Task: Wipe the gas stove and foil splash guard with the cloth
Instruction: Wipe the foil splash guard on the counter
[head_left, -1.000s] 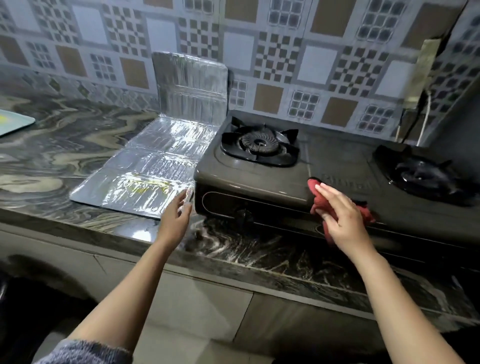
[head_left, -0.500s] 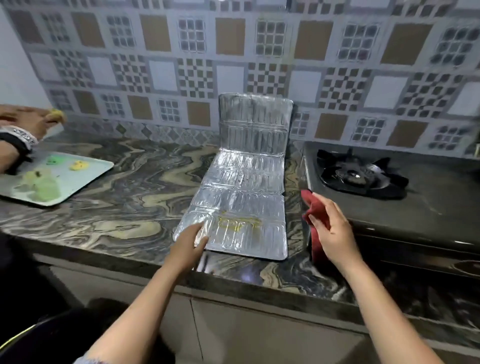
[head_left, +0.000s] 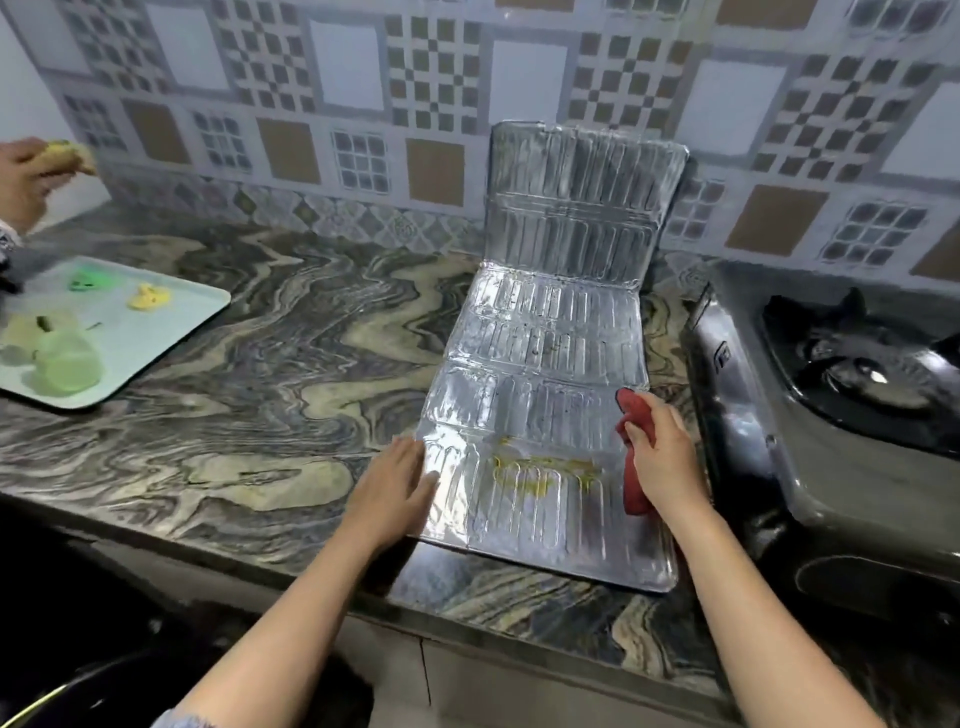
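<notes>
Right hand (head_left: 662, 462) grips cloth (head_left: 635, 447) over foil guard (head_left: 535, 374).

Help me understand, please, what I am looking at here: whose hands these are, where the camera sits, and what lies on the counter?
There is no machine: a person wears a camera on the head, looking down at their own arms. The left hand lies flat on the near left edge of the foil splash guard, which is spread over the marble counter with its far panel leaning against the tiled wall. The right hand holds a red cloth over the guard's right side, next to a yellowish stain. The gas stove stands to the right. Far left are a pale tray and somebody else's hand.
</notes>
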